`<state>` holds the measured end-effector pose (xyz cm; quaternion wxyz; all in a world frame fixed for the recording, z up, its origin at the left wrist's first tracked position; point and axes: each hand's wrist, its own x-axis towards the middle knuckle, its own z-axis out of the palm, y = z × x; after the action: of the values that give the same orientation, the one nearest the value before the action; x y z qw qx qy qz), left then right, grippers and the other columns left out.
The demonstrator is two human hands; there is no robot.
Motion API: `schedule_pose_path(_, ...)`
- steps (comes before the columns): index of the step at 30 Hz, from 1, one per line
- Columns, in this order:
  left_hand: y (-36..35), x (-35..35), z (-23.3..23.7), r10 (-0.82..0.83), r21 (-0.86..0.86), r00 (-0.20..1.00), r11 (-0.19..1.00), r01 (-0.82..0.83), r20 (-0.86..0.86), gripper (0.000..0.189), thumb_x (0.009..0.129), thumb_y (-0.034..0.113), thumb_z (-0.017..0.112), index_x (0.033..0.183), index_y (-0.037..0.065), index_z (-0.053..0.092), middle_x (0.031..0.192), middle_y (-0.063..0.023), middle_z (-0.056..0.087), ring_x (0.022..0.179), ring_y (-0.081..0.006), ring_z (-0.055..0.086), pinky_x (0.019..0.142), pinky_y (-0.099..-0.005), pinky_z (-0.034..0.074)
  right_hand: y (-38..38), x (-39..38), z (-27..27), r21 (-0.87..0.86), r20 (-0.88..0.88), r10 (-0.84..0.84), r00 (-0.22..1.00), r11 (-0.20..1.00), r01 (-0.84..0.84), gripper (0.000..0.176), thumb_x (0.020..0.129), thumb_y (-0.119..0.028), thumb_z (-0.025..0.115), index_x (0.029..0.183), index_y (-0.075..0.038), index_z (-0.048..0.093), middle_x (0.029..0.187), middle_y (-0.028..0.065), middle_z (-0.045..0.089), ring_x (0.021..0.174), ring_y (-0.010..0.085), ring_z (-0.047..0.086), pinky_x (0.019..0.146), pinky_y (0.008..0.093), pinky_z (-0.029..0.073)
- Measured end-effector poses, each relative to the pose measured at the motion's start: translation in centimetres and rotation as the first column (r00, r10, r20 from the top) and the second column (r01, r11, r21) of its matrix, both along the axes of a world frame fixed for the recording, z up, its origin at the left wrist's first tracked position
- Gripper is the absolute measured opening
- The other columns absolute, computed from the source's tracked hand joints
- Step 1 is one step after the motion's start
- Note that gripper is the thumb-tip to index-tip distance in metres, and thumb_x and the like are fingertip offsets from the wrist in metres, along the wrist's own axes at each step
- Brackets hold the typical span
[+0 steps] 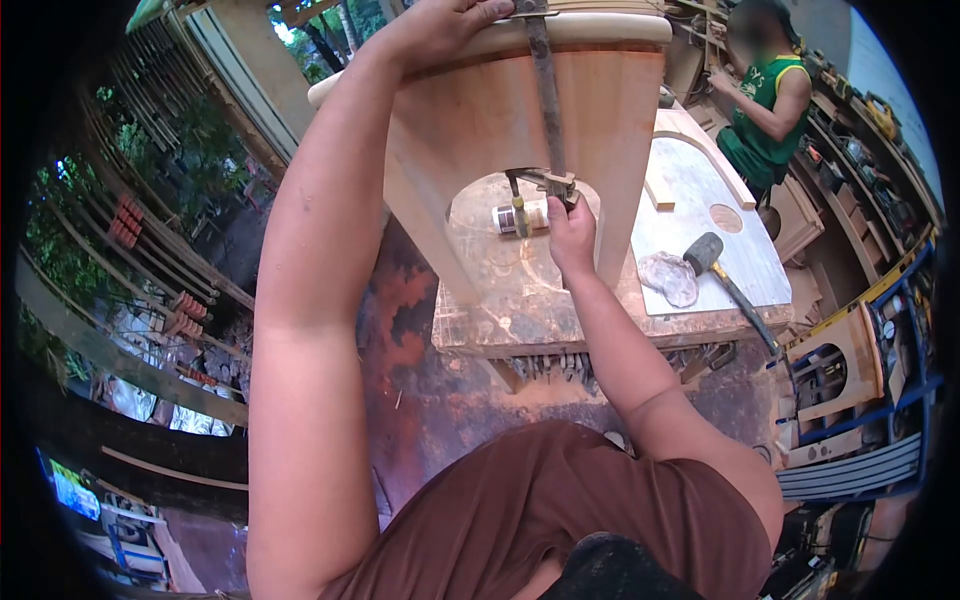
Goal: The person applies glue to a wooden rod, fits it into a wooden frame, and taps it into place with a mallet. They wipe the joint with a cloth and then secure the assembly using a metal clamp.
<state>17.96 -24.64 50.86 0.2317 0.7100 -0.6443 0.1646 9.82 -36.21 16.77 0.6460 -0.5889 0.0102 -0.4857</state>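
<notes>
A wooden panel piece with an arched cutout and a pale rounded top rail stands upright on the workbench. A metal bar clamp runs down its face from the rail to the arch. My left hand is closed at the clamp's upper end on the rail, partly cut off by the frame's top. Lower down, my right hand is wrapped round the clamp's lower jaw end at the arch. Through the opening show a screw with a yellowish handle and a labelled container lying on its side.
On the workbench to the right, a mallet lies beside a crumpled plastic bag on a white board. Several clamps hang under the bench edge. A person in a green top stands at the back right, near cluttered shelves.
</notes>
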Motion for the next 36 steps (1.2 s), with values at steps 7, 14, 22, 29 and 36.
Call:
schedule_pose_path(7, -0.2, -0.1, 0.0, -0.026, -0.017, 0.999, 1.000, 0.026, -0.046, 0.024, 0.103, 0.023, 0.048, 0.110, 0.003, 0.061, 0.102, -0.0149, 0.064, 0.099, -0.0263, 0.060, 0.091, -0.0373, 0.046, -0.7, -0.7, 0.0, 0.086, -0.082, 0.214, 0.973, 0.975, -0.207, 0.022, 0.098, -0.022, 0.062, 0.105, -0.001, 0.059, 0.086, 0.0026, 0.063, 0.074, 0.0084, 0.057, 0.069, 0.0261, 0.048)
schedule_pose_path(14, -0.2, 0.2, 0.2, -0.027, 0.027, 1.000, 0.999, 0.026, 0.014, 0.025, 0.104, 0.021, 0.047, 0.114, 0.003, 0.062, 0.104, -0.0153, 0.064, 0.101, -0.0271, 0.060, 0.092, -0.0374, 0.045, -1.0, -0.7, 0.2, 0.085, -0.032, 0.286, 0.958, 0.955, -0.282, 0.022, 0.099, -0.024, 0.062, 0.106, -0.004, 0.057, 0.083, -0.0016, 0.058, 0.068, 0.0067, 0.051, 0.061, 0.0232, 0.044)
schedule_pose_path(22, -0.3, 0.5, 0.7, 0.007, 0.083, 0.998, 0.997, -0.003, -0.058, 0.027, 0.103, 0.020, 0.048, 0.116, 0.003, 0.064, 0.104, -0.0132, 0.067, 0.101, -0.0219, 0.060, 0.092, -0.0349, 0.046, -0.8, -1.3, 1.2, 0.041, -0.049, 0.300, 0.953, 0.954, -0.298, 0.028, 0.100, -0.033, 0.059, 0.104, -0.006, 0.052, 0.075, -0.0035, 0.050, 0.061, 0.0054, 0.046, 0.055, 0.0221, 0.040)
schedule_pose_path(29, -0.5, 0.9, 0.4, -0.026, 0.006, 0.999, 1.000, 0.026, -0.046, 0.026, 0.103, 0.020, 0.050, 0.114, 0.003, 0.065, 0.100, -0.0128, 0.067, 0.096, -0.0212, 0.061, 0.090, -0.0341, 0.047, -1.8, 0.2, -0.2, -0.071, -0.022, 0.253, 0.967, 0.965, -0.254, 0.029, 0.100, -0.035, 0.058, 0.103, -0.006, 0.052, 0.074, -0.0045, 0.048, 0.062, 0.0051, 0.044, 0.055, 0.0224, 0.037)
schedule_pose_path(36, -0.4, 0.8, 0.4, 0.016, 0.013, 0.999, 1.000, -0.016, -0.037, 0.024, 0.101, 0.021, 0.052, 0.104, 0.001, 0.065, 0.094, -0.0133, 0.066, 0.093, -0.0221, 0.061, 0.086, -0.0356, 0.047, -2.5, 0.0, -0.4, -0.097, -0.184, 0.256, 0.949, 0.956, -0.276, 0.035, 0.102, -0.033, 0.056, 0.113, -0.001, 0.055, 0.083, -0.0012, 0.055, 0.078, 0.0095, 0.050, 0.073, 0.0280, 0.044)
